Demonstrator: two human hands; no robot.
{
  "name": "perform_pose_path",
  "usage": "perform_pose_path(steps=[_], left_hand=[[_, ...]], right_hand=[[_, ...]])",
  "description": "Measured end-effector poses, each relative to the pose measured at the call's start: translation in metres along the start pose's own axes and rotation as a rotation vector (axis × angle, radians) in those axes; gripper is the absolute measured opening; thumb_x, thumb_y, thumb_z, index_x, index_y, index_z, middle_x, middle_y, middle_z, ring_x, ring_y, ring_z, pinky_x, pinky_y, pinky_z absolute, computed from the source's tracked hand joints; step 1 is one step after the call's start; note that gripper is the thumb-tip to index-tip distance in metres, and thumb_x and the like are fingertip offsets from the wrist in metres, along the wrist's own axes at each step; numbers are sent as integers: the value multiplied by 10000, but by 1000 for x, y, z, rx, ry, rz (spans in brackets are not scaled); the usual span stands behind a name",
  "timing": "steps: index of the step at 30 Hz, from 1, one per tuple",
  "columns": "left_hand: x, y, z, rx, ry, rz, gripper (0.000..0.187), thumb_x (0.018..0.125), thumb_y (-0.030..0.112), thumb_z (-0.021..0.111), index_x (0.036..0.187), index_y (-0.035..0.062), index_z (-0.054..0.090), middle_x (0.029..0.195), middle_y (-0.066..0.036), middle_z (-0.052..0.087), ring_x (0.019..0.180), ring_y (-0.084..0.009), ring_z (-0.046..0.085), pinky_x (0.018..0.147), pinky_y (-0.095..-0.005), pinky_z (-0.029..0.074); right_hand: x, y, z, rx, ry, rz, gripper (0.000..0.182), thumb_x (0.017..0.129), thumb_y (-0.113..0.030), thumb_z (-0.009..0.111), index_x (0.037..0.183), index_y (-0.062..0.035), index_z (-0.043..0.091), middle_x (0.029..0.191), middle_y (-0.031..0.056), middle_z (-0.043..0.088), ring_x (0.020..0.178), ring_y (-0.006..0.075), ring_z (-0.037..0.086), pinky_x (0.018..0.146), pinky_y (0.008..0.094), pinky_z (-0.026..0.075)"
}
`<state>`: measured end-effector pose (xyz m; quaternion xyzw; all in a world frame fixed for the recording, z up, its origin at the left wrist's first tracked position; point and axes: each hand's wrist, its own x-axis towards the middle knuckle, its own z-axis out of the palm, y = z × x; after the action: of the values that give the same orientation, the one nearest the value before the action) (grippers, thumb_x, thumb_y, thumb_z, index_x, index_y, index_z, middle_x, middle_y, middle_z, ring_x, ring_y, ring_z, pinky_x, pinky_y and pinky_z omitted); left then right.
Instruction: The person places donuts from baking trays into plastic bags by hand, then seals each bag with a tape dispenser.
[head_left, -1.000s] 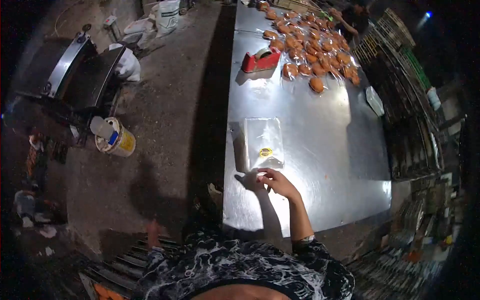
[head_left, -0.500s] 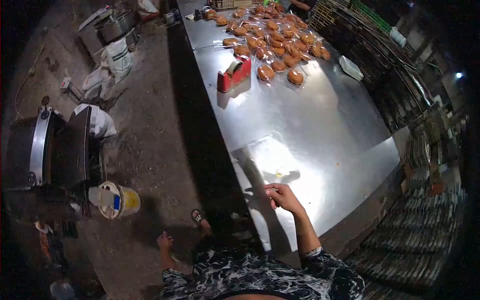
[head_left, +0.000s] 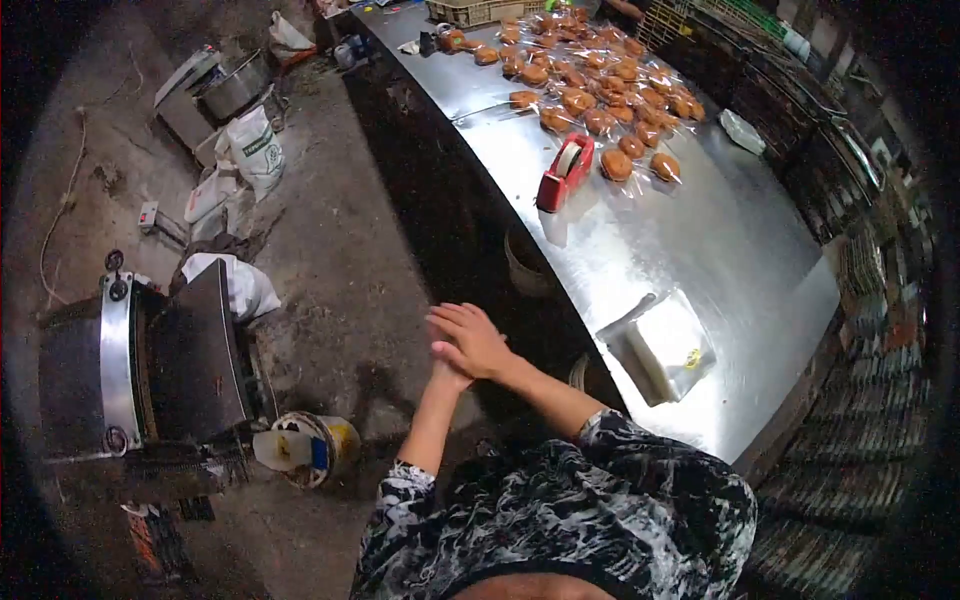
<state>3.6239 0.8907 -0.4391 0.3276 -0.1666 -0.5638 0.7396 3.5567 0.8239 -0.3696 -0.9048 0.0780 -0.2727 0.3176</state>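
My right hand (head_left: 476,345) lies over my left hand (head_left: 453,376), both held in front of me beside the table's near-left edge. The right hand's fingers are stretched out and close together. Most of the left hand is hidden beneath it, so its fingers cannot be made out. On the metal table (head_left: 760,260), to the right of my hands, lies a flat stack of clear plastic (head_left: 665,340) with a small yellow mark. Farther along stands a red tape dispenser (head_left: 566,172). Beyond it, many brown buns (head_left: 617,165) in clear wrapping are spread out.
A plastic crate (head_left: 475,12) sits at the table's far end, near another person's arm (head_left: 627,9). On the floor at left are a bucket (head_left: 342,445), a machine (head_left: 118,350) and white sacks (head_left: 256,155). Dark stacked racks (head_left: 840,470) line the right side.
My right hand has moved left from over the table, and my left hand has come up from my side; the two now meet. The camera view has shifted, moving the table rightward.
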Motion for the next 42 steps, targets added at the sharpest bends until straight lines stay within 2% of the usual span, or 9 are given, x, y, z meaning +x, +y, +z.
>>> perform_pose_path(steps=[1,3,4,8,10,16,33,37,42], left_hand=[[9,23,25,-458,38,-279,858,750,704,231,1266,20,275,1332,-131,259,1155,-297,364,929,-479,296],[37,63,43,-172,-51,-467,830,766,681,247,1275,26,278,1296,-148,327,1137,-287,390,894,-442,339],[52,94,52,-86,-112,-468,791,788,652,264,1283,35,273,1284,-147,349,1131,-279,399,887,-426,350],[128,186,68,1051,-158,256,586,797,370,546,1240,36,358,1242,-139,408,1102,-262,419,907,-352,331],[183,222,45,1679,-116,655,516,796,321,552,1189,16,415,1191,-156,453,1080,-292,436,899,-364,348],[236,184,-275,1595,516,175,454,856,330,436,1121,-37,464,1031,-218,540,959,-289,534,805,-399,415],[482,426,-485,1769,449,-200,347,849,256,407,1008,-31,521,892,-249,553,842,-405,517,718,-438,424],[596,482,-528,1933,334,39,336,849,253,413,983,-32,530,876,-254,555,822,-427,514,720,-432,421],[861,612,-393,1775,85,507,329,849,241,462,1067,1,517,977,-169,559,910,-305,534,805,-358,414]], right_hand=[[-6,40,17,-104,-137,104,400,823,-314,470,1092,-20,507,1058,151,545,969,318,512,877,395,353],[-28,110,7,871,-144,760,450,889,-358,338,1075,11,516,1049,172,555,966,284,531,822,367,404],[-39,148,8,647,-81,731,534,874,-422,362,1132,33,470,1116,193,517,1033,270,498,854,345,394],[-64,220,0,605,-319,1029,631,806,-461,496,1177,45,429,1146,160,499,1027,231,499,859,323,392],[-23,217,4,694,-299,1031,622,782,-433,552,1185,24,430,1094,144,531,967,203,532,816,319,409],[186,238,20,564,-271,733,587,776,-367,581,1186,21,419,1089,135,539,1003,215,508,859,304,387],[676,440,125,140,-802,382,506,737,-336,606,1065,34,499,945,196,579,864,314,561,737,367,443],[735,528,59,752,234,775,246,785,-223,559,913,-14,555,796,106,585,669,133,563,560,253,458],[788,673,-21,1202,1240,950,365,767,-206,527,1094,-53,474,783,67,481,620,174,486,547,307,415]])
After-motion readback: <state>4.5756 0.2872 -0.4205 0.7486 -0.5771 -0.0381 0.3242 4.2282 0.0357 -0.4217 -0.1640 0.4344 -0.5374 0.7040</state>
